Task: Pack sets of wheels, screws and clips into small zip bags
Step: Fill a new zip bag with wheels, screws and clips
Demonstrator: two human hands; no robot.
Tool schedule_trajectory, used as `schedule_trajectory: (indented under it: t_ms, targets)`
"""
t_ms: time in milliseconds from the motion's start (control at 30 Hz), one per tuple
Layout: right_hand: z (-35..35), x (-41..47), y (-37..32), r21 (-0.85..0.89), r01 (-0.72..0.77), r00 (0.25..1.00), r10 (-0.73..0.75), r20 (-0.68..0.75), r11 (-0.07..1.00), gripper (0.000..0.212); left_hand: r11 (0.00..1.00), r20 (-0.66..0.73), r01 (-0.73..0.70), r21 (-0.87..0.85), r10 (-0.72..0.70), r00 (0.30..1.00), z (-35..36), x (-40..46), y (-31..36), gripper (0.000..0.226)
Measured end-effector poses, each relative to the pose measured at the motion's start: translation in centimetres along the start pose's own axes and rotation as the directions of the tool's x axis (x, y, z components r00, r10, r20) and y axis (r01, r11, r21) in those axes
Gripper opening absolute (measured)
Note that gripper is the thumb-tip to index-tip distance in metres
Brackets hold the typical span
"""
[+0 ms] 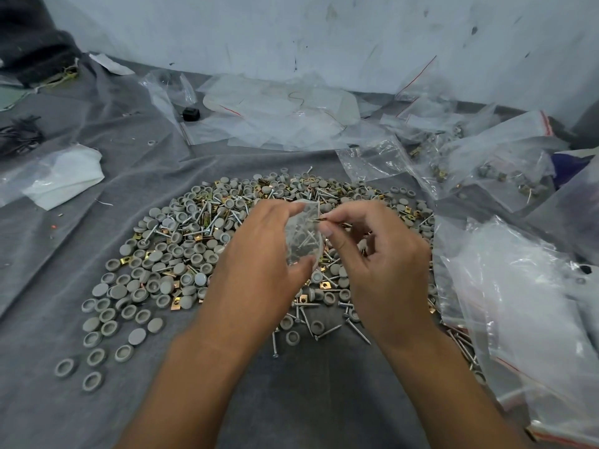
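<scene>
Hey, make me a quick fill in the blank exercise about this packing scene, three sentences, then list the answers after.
1. The left hand holds a small clear ____ above the pile of parts.
2. The right hand pinches a ____-coloured clip at the opening of what the left hand holds.
3. The round wheels spread over the cloth are ____ in colour.

Answers: zip bag; gold; grey
</scene>
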State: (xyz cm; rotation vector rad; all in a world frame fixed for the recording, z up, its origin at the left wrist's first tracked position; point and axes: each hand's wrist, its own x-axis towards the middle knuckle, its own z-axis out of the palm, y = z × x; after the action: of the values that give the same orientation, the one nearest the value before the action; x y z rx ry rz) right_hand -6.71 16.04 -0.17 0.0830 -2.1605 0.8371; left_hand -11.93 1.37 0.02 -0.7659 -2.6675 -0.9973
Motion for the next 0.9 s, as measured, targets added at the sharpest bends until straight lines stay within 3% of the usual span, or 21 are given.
schedule_trajectory:
  t_ms: [233, 333, 433, 500, 667, 900]
  targets:
    - [-0.2, 0.0, 0.6, -0.014, -0.128, 0.982, 0.129, 0.141, 0.992, 0.009, 1.0, -0.022, 0.006, 0.0, -0.006, 1.0, -0.2, 0.2, -0.2, 0.062]
    - [0.3, -0.4, 1.4, -0.146, -0.28, 0.849, 0.316, 0.424, 0.949, 0.012, 0.999, -0.026, 0.033, 0.008, -0.033, 0.999, -0.3, 0.2, -0.3, 0.064]
    - [0.7, -0.6, 1.8, -0.309, -0.254, 0.67, 0.397, 0.627, 0.917, 0.014, 0.999, -0.056, 0.047, -0.009, -0.048, 0.997, -0.5, 0.2, -0.5, 0.064]
    - [0.9, -0.7, 1.8, -0.336, -0.207, 0.609, 0.39, 0.69, 0.919, 0.011, 0.998, -0.071, 0.06, -0.013, -0.06, 0.996, -0.6, 0.3, -0.6, 0.062]
    - [0.7, -1.1, 1.7, -0.4, -0.11, 0.649, 0.37, 0.664, 0.91, 0.005, 0.998, -0.069, 0.065, -0.019, -0.066, 0.995, -0.6, 0.3, -0.5, 0.062]
    - [1.9, -1.9, 0.9, -0.503, 0.058, 0.717, 0.314, 0.622, 0.862, 0.025, 0.998, -0.082, 0.06, -0.025, -0.062, 0.995, -0.4, 0.4, -0.5, 0.061]
